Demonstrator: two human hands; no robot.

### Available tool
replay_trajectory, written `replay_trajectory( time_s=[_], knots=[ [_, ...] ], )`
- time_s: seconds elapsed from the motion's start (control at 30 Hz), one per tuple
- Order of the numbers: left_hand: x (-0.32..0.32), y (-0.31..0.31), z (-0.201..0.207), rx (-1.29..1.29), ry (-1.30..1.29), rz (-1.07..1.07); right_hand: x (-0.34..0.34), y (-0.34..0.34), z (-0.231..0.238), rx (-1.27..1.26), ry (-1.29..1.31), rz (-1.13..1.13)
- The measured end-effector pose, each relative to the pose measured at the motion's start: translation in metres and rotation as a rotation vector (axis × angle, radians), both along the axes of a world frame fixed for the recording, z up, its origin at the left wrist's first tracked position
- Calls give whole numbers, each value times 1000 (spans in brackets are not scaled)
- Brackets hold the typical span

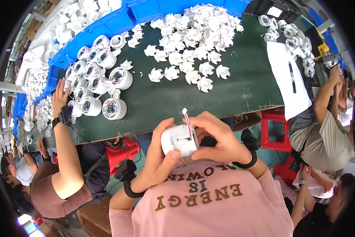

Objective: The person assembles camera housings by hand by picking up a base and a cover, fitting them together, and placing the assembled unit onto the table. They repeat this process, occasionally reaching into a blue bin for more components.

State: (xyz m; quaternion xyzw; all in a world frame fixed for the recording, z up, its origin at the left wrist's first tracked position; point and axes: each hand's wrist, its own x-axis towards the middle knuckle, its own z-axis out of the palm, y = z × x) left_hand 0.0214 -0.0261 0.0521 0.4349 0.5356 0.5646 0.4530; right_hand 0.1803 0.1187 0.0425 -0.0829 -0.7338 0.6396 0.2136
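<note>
Just off the table's front edge, my left hand point(158, 157) and my right hand point(224, 138) grip a white round plastic housing point(176, 139) from both sides. Its side faces up, with a small dark slot in it. Thin red, white and dark wires point(188, 124) rise from it to a small white connector point(184, 111). My left fingers and thumb wrap the left side; my right thumb and fingers press the right side, partly hiding it. Left of my hands, similar white round housings point(115, 109) with circuit boards inside stand on the green table point(153, 104).
White fan impellers point(193, 37) lie heaped at the table's far side before blue bins point(157, 10). A pen point(292, 77) rests on white paper point(282, 67) at right. A co-worker's hand point(60, 96) touches the housings at left. Red stools point(274, 130) stand below the table.
</note>
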Motion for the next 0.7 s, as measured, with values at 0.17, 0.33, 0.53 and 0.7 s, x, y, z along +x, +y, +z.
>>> replay_trajectory(
  time_s=[0.17,0.33,0.53,0.7],
  knots=[
    [-1,-3,-2,59,37,-30,-3,-8,1,124,23,-40],
    [-10,11,-19,-63,310,102,-13,-11,-1,166,-44,-304],
    [-4,43,-11,-16,-117,271,-28,25,26,390,-108,-176],
    [-57,21,-33,-153,36,483,-20,150,24,357,-112,-587]
  ],
)
